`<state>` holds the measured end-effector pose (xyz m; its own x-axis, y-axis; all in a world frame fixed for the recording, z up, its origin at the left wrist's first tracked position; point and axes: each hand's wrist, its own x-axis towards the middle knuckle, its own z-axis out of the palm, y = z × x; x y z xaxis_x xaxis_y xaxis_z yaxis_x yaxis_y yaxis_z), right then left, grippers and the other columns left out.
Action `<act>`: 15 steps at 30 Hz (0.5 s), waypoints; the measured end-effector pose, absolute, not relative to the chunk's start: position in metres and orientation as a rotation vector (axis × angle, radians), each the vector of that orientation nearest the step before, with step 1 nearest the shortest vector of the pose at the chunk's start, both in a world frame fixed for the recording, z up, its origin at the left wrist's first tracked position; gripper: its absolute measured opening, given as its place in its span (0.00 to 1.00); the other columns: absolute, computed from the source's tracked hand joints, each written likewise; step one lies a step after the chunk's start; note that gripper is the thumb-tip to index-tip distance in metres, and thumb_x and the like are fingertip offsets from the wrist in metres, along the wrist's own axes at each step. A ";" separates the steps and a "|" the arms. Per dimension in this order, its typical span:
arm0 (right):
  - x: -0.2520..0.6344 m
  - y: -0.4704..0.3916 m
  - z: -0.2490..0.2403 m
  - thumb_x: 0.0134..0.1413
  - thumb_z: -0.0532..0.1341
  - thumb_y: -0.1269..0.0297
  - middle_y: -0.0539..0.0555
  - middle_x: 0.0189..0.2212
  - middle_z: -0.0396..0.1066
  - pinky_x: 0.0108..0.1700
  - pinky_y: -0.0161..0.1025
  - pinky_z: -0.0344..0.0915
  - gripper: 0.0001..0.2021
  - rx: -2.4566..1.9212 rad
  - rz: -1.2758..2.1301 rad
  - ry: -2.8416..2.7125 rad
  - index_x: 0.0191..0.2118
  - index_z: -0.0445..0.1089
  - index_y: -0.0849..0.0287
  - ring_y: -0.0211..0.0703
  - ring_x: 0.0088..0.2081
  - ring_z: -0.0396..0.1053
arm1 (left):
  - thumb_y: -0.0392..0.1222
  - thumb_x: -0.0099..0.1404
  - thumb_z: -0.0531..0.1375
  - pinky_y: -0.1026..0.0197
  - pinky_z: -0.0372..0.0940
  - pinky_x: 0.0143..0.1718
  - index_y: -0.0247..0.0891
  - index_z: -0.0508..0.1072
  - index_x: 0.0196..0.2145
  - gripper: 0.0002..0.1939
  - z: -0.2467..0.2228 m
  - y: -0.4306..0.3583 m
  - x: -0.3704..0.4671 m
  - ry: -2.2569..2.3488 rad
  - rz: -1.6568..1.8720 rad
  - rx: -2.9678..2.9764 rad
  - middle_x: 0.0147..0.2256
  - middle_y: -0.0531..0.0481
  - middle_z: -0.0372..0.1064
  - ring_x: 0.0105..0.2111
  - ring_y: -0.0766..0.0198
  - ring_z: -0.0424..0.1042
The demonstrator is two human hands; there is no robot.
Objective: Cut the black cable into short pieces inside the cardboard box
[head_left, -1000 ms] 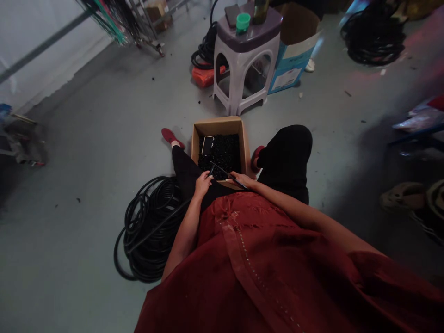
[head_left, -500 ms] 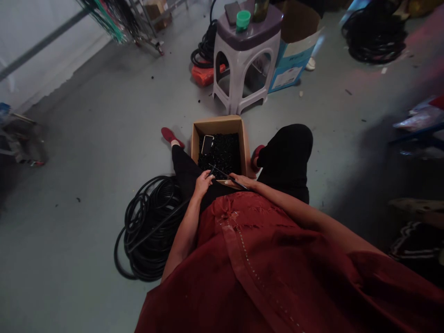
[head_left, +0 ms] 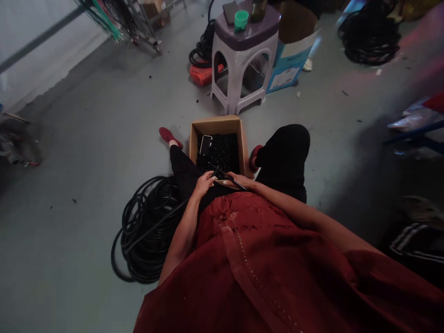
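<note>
The grey floor (head_left: 104, 185) lies under a cardboard box (head_left: 215, 121), and both hands are at its near edge. The left hand (head_left: 203, 184) has its fingers closed on a dark piece (head_left: 215, 173), just far and right of these fingers. The right hand (head_left: 242, 179) grips a thin dark tool (head_left: 237, 183), whose long axis goes slantwise from near right to far left, across this piece. The left hand is nearer to the crossing; whether they touch, I cannot tell.

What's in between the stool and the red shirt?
The cardboard box with a phone inside, then the left hand and right hand, in the head view.
</note>
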<state>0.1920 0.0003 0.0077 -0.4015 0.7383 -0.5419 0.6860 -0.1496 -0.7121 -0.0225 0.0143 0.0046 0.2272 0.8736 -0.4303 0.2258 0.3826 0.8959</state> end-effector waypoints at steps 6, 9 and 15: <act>0.191 0.004 0.023 0.60 0.57 0.52 0.58 0.52 0.69 0.49 0.38 0.62 0.22 -1.743 1.579 -1.968 0.55 0.63 0.59 0.47 0.51 0.68 | 0.51 0.49 0.63 0.67 0.57 0.23 0.30 0.70 0.43 0.27 0.025 0.016 -0.012 1.305 0.606 1.128 0.29 0.51 0.71 0.19 0.73 0.62; 0.192 0.008 0.031 0.59 0.59 0.54 0.58 0.48 0.72 0.44 0.38 0.63 0.20 -1.818 1.545 -1.980 0.53 0.66 0.59 0.49 0.47 0.70 | 0.59 0.49 0.61 0.66 0.55 0.21 0.28 0.69 0.43 0.33 0.031 0.020 -0.011 1.325 0.635 1.164 0.25 0.52 0.69 0.18 0.73 0.60; 0.195 0.011 0.049 0.54 0.61 0.55 0.54 0.43 0.74 0.36 0.35 0.64 0.19 -1.890 1.465 -2.025 0.51 0.68 0.54 0.47 0.43 0.72 | 0.70 0.40 0.59 0.61 0.59 0.23 0.25 0.72 0.47 0.48 0.027 0.037 -0.015 1.493 0.485 1.247 0.23 0.50 0.71 0.19 0.66 0.64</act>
